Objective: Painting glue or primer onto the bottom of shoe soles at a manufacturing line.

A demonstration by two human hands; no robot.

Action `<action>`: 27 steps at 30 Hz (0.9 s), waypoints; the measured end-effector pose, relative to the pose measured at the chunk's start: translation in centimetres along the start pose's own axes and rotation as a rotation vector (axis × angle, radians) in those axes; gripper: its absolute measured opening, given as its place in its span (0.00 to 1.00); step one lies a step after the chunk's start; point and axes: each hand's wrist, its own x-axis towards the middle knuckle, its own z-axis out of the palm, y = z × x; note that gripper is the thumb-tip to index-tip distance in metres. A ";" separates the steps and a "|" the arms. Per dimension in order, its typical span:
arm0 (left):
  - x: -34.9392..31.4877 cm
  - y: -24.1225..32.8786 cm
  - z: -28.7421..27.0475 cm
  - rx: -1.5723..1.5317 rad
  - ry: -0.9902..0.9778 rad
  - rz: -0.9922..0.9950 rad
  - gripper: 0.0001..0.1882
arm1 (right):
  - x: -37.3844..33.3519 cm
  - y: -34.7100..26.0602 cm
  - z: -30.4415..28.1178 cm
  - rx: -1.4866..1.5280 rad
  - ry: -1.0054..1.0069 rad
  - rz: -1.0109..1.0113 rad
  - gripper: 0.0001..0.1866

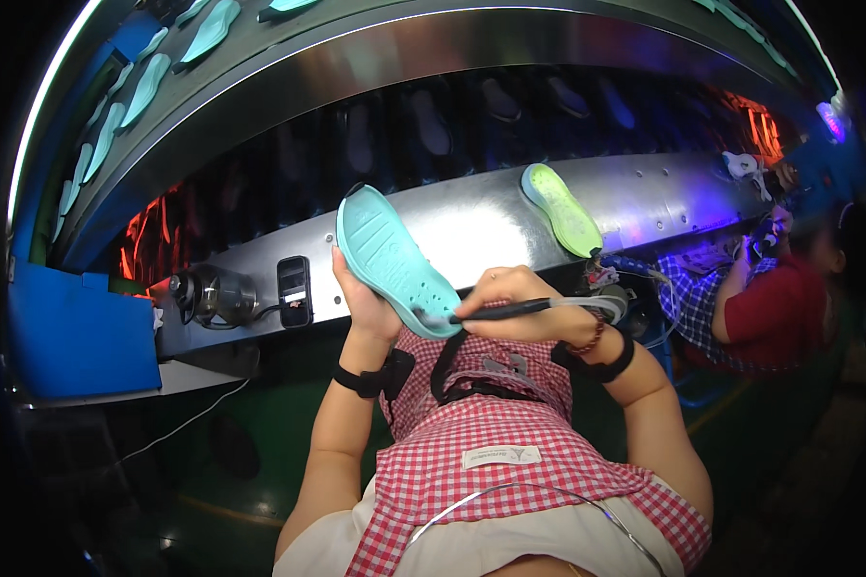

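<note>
My left hand (369, 306) holds a turquoise shoe sole (387, 246) from its left side and lower end. The sole is tilted, with its grooved, hole-dotted face up and a black piece at its far end. In my right hand (522, 288) is a black-handled brush-like tool (506, 312) with a pale hose trailing from its back end. Its blurred tip is at the near end of the sole, over the small holes. Whether the tip touches the surface I cannot tell.
A yellow-green sole (566, 213) lies on the metal ledge (471, 207). To the left are a black phone-like device (295, 290) and a dark glass jar (223, 296). Turquoise soles ride the upper conveyor (269, 43); dark soles sit behind the ledge. A co-worker (775, 303) sits at the right.
</note>
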 end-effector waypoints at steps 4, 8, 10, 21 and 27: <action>-1.0 -0.2 1.5 -0.097 -0.145 -0.159 0.42 | 0.3 -1.5 -1.7 0.266 0.142 0.025 0.10; -1.8 -1.5 4.0 -0.272 -0.247 -0.230 0.39 | 2.9 -1.1 -1.8 0.457 0.382 0.004 0.10; -1.7 -1.1 4.5 -0.387 -0.099 -0.215 0.40 | 2.3 -1.8 -1.1 0.222 0.272 -0.075 0.10; -1.4 0.4 4.1 -0.084 -0.111 0.143 0.44 | 0.1 -2.5 -2.0 0.296 0.019 -0.187 0.11; -1.2 1.6 5.4 -0.051 -0.022 0.318 0.46 | -0.3 -1.9 -2.0 0.254 0.183 -0.152 0.10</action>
